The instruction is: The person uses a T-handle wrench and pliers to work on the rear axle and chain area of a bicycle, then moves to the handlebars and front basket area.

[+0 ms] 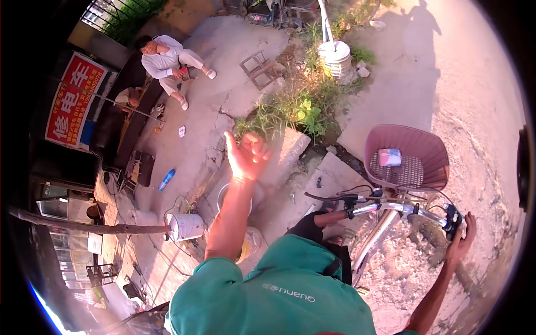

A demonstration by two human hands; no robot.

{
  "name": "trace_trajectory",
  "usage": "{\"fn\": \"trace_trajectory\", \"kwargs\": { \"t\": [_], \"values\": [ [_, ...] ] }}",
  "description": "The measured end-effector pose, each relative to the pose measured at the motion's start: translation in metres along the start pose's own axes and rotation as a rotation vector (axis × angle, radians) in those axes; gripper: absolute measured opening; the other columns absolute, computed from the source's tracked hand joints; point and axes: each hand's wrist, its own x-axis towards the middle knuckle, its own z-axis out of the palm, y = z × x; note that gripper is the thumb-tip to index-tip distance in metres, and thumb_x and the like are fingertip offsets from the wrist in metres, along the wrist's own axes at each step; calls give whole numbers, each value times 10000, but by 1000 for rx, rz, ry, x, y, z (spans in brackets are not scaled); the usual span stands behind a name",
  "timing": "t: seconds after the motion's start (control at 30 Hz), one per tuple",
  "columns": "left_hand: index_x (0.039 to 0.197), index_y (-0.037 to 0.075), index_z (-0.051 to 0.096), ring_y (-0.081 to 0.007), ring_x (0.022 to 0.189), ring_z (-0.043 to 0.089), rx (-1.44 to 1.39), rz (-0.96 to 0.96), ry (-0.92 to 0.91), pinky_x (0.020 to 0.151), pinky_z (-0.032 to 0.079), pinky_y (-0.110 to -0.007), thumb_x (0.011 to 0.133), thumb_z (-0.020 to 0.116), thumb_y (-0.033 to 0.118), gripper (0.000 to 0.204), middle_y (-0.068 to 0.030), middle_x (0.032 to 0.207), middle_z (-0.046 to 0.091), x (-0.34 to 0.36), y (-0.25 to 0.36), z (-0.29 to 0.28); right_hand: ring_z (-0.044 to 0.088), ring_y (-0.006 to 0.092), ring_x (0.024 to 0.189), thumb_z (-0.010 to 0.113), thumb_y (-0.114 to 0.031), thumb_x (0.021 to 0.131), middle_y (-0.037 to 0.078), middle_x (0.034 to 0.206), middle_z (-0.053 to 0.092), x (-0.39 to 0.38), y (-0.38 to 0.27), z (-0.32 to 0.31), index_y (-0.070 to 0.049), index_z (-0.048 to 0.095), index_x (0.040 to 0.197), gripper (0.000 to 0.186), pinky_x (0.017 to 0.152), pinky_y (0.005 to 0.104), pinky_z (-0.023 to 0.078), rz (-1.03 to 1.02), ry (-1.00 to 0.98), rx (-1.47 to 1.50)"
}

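Observation:
My left hand [248, 155] is raised in mid-air in front of me with nothing in it. Its thumb stands away from the loosely curled fingers. On the right, my right hand [462, 239] rests round the right end of a bicycle's silver handlebar [407, 209]; the grip under it is mostly hidden. The left brake lever [324, 196] points toward the middle, untouched. Ahead of the handlebar hangs a brownish-pink plastic basket [435, 164], with a small white, blue and pink packet [389, 157] lying in it.
A person [167, 58] sits on a dark bench at the far left, near a red sign [75, 97]. White buckets [186, 227] and a blue bottle [166, 180] stand or lie on the concrete at left. Weeds [304, 114], broken slabs and a white pail [335, 58] with a pole are ahead.

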Motion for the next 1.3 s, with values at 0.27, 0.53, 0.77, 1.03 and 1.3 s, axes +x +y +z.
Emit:
{"fn": "trace_trajectory", "kwargs": {
  "t": [0.27,0.53,0.77,1.03,1.3],
  "values": [
    [961,78,690,-186,558,477,410,-214,596,629,454,-385,1018,551,604,548,-43,702,607,-134,-8,-138,612,272,1209,598,-96,971,138,1302,664,-190,-81,25,-11,651,1293,338,970,376,472,237,-91,378],
    [1056,93,661,-181,655,610,1007,-821,394,587,525,-337,994,651,397,310,-60,855,670,-275,-74,-269,605,416,1150,658,-214,943,257,1208,641,-487,-119,30,48,613,1280,429,1047,482,460,606,-505,4],
    [1168,37,666,-142,722,662,1146,-925,287,627,526,-292,984,645,293,316,-52,907,712,-360,-48,-368,594,425,1271,616,-367,983,263,1347,628,-506,-189,34,24,534,1420,592,1088,461,458,839,-338,-69],
    [1036,95,612,-134,595,618,1064,-835,611,533,484,-270,1031,612,306,211,-47,831,679,-483,63,-499,653,442,1139,519,-523,989,236,1239,688,-539,-185,53,-64,556,1394,612,972,521,501,812,-298,-439],
    [901,100,513,-111,510,494,1163,-1271,733,444,354,-255,974,615,257,201,-11,711,511,-635,121,-587,659,436,1155,434,-654,972,221,1267,692,-557,-178,68,-130,534,1432,704,962,532,504,864,-354,-573]
  ]
}}
